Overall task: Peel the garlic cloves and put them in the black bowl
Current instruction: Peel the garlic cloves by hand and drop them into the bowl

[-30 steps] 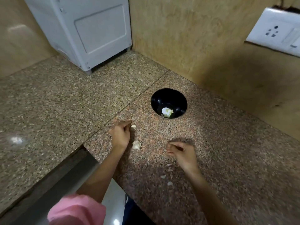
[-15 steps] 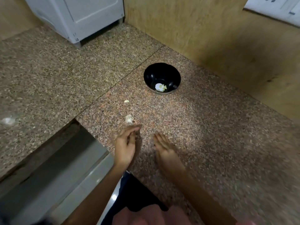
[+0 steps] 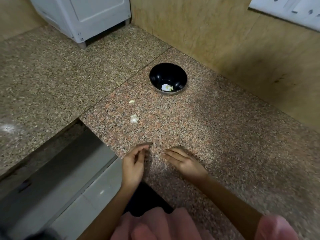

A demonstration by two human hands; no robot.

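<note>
Far left, a white appliance point(image 3: 83, 16) stands on the counter point(image 3: 216, 135) against the wall. Nearer on the left, the counter is cut away, and a grey recessed surface point(image 3: 57, 170) lies below its edge.

Left of centre, two pieces of garlic lie on the counter, apart from each other. A small clove point(image 3: 132, 101) is the farther one. A larger, pale, papery piece point(image 3: 134, 119) lies nearer. Both are outside the bowl and well apart from either hand.

The left hand point(image 3: 134, 163) is at the near edge of the counter, fingers loosely extended toward the far side and thumb close beside them. Nothing is visible in its grip.

The black bowl point(image 3: 166, 71) stands upright on the counter, far of centre and near the tan wall. Peeled garlic point(image 3: 167, 87), pale white and yellowish, lies at the bottom of it.

The right hand point(image 3: 185, 163) is just right of the left hand and apart from it. It lies palm down with straight fingers resting on the counter, holding nothing.

At the near edge of the view there is pink cloth point(image 3: 155, 226). Far right, a white socket plate point(image 3: 285, 9) is set in the wall; it is blurred.
</note>
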